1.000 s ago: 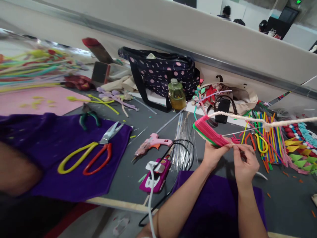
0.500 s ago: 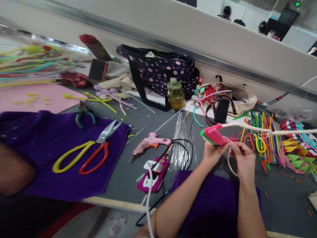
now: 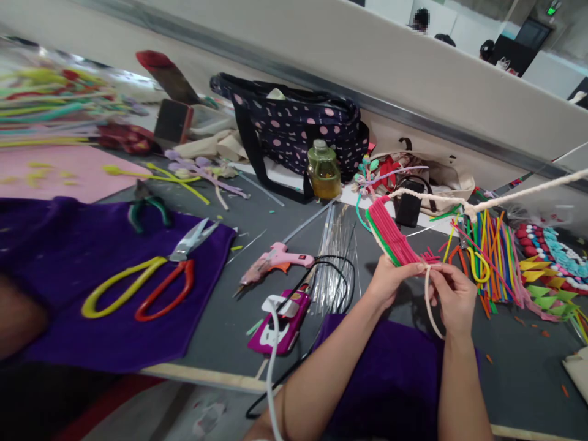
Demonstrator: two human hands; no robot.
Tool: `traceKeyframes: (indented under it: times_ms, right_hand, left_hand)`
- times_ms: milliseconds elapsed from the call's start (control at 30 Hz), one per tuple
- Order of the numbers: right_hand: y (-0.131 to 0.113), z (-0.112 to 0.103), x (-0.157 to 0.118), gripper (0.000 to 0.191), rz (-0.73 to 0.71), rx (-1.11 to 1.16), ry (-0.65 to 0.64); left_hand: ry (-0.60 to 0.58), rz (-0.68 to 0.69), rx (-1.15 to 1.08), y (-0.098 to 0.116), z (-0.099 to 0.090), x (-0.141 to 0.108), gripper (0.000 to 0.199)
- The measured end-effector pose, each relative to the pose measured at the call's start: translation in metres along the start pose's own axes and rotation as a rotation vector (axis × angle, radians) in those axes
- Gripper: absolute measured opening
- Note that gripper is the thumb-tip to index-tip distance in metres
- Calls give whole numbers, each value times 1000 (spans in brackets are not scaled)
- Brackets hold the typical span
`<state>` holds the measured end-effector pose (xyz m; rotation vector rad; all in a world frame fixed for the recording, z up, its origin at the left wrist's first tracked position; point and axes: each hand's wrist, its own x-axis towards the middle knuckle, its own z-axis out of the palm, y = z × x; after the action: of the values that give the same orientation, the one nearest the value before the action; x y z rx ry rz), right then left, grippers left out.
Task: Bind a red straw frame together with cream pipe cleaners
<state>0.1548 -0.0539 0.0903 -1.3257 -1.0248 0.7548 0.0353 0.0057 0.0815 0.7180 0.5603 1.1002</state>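
A flat piece of pink pipe cleaners (image 3: 390, 228), edged in green and white, stands tilted up in my left hand (image 3: 386, 283), whose thumb presses on its lower end. A white cord (image 3: 528, 193) runs from the piece's top off to the right, with a knot partway. Close beside the left thumb, my right hand (image 3: 457, 300) pinches the cord at the piece's lower end; a loop of it hangs between the hands. Short pink ends stick out there. A folded purple cloth (image 3: 386, 373) lies beneath my forearms.
Left of my hands are a pink glue gun (image 3: 275, 262), a magenta device (image 3: 282, 327) with cables, clear sticks (image 3: 337, 257) and large scissors (image 3: 179, 260). Coloured pipe cleaners (image 3: 498, 257) lie right. A bottle (image 3: 324, 171) and patterned bag (image 3: 294, 128) stand behind. Another person's arm (image 3: 21, 315) shows at left.
The pink piece has swung more upright, showing more of its ribbed face. The cord's knot has shifted left and up. Both hands stay close together, and the view has shifted slightly.
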Motion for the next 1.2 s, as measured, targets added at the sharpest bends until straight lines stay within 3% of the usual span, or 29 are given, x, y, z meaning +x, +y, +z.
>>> traceKeyframes:
  times_ms: [167, 267, 433, 600, 1000, 1200]
  right_hand:
    - [3, -5, 6, 6, -331, -205, 35]
    - [3, -8, 7, 7, -439, -271, 36]
    - [1, -11, 5, 14, -481, -279, -50]
    - [-1, -13, 7, 17, -471, -284, -135]
    - [-2, -5, 0, 14, -580, -359, 23]
    - [1, 6, -4, 5, -495, -266, 145]
  left_hand:
    - [-18, -92, -40, 2, 0, 1, 25]
    - [-44, -173, -67, 3, 0, -1, 26]
    - [-97, -298, -107, 3, -2, -2, 27]
    - [-87, -321, -120, 3, -4, -1, 29]
    - [-57, -196, -131, 7, 5, -6, 27]
    - [-6, -42, -106, 1, 9, -5, 20]
